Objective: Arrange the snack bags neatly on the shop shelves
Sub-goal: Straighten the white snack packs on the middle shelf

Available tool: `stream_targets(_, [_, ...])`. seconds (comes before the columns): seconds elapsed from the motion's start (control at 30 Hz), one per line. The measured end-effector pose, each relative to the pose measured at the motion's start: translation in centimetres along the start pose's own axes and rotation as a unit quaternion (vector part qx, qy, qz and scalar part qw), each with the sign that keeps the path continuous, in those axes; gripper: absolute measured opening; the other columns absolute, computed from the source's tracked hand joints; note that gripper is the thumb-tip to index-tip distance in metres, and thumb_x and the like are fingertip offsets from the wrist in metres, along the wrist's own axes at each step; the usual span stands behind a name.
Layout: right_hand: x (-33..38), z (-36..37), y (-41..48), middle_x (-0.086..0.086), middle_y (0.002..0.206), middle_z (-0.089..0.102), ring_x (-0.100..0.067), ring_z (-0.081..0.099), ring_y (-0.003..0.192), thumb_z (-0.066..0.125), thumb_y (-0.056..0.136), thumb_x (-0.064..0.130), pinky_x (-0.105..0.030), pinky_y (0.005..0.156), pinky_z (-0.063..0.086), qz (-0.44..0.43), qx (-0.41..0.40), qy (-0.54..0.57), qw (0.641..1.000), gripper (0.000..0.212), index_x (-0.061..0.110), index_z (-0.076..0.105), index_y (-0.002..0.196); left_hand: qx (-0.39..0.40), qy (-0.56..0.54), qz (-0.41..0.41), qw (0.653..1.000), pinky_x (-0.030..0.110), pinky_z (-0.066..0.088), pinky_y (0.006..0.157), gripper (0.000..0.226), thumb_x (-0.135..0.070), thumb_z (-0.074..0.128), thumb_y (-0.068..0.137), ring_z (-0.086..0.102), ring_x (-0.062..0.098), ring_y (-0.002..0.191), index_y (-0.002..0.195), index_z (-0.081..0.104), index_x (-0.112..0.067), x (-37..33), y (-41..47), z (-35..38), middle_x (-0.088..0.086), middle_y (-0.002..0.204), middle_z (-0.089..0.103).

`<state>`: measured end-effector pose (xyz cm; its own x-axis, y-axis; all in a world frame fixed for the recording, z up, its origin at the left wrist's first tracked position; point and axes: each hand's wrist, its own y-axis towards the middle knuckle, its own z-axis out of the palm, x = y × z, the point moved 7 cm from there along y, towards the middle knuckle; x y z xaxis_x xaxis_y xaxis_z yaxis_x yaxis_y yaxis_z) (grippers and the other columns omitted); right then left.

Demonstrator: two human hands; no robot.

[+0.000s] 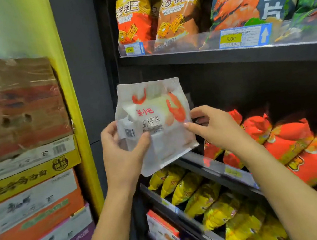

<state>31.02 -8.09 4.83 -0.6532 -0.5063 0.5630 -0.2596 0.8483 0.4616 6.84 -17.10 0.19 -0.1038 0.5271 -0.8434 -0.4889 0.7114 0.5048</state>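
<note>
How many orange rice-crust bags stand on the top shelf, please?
2: the left bag at the far left, the right bag beside it; more may hide behind.

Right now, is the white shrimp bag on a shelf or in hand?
In hand, not shelved: the left hand grips the white bag at its lower left, the right hand pinches its right edge.

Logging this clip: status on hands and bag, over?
Left hand grips white bag; right hand pinches its right edge. Bag upright, off the shelf. Red bags lie to the right.
</note>
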Motion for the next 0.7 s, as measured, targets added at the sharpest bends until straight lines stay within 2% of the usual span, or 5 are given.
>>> stream_targets(0.2, [1.3, 6.1, -3.4, 0.008, 0.119, 0.077, -0.013, 0.073, 0.111, 0.076, 0.077, 0.072, -0.032, 0.089, 0.056, 0.077, 0.101, 0.287, 0.949, 0.074, 0.024, 0.065, 0.132, -0.016, -0.106, -0.127, 0.986, 0.048, 0.06, 0.097, 0.057, -0.016, 0.082, 0.088, 0.074, 0.023, 0.115, 0.137, 0.053, -0.017, 0.6, -2.5, -6.4, 0.003, 0.126, 0.075])
stream_targets(0.33, [2.7, 9.8, -6.1, -0.007, 0.127, 0.076, -0.028, 0.068, 0.125, 0.077, 0.082, 0.068, -0.05, 0.113, 0.046, 0.1, 0.158, 0.405, 0.895, 0.071, 0.013, 0.072, 0.127, -0.014, -0.114, -0.175, 0.978, 0.044, 0.062, 0.084, 0.041, -0.014, 0.073, 0.096, 0.077, 0.023, 0.106, 0.134, 0.057, -0.016, 1.3, -3.9, -9.0, 0.003, 0.121, 0.078])
stream_targets(0.47, [4.0, 11.2, -7.7, -0.004, 0.115, 0.08, -0.021, 0.074, 0.114, 0.075, 0.085, 0.049, -0.049, 0.113, 0.046, 0.136, 0.13, 0.432, 0.882, 0.036, 0.018, 0.082, 0.102, 0.033, -0.071, -0.218, 0.973, 0.037, 0.057, 0.091, 0.043, -0.034, 0.071, 0.097, 0.074, 0.014, 0.113, 0.137, 0.061, -0.021, 1.7, -5.3, -10.4, -0.005, 0.125, 0.077])
stream_targets(0.57, [5.1, 11.7, -8.5, 0.007, 0.109, 0.081, -0.009, 0.075, 0.106, 0.075, 0.081, 0.057, -0.044, 0.112, 0.047, 0.143, 0.12, 0.39, 0.901, 0.046, 0.02, 0.079, 0.107, 0.063, -0.016, -0.251, 0.966, 0.035, 0.054, 0.099, 0.05, -0.047, 0.075, 0.089, 0.073, 0.011, 0.115, 0.135, 0.064, -0.029, 2.6, -6.6, -11.5, -0.011, 0.123, 0.077])
stream_targets(0.7, [6.8, 11.8, -9.2, 0.013, 0.108, 0.08, -0.005, 0.076, 0.102, 0.056, 0.094, 0.067, -0.037, 0.093, 0.054, 0.143, 0.167, 0.395, 0.892, 0.052, 0.025, 0.074, 0.119, 0.011, -0.092, -0.3, 0.95, 0.036, 0.057, 0.085, 0.025, -0.026, 0.06, 0.103, 0.076, 0.019, 0.106, 0.126, 0.068, -0.022, 4.0, -7.3, -13.1, -0.001, 0.117, 0.08])
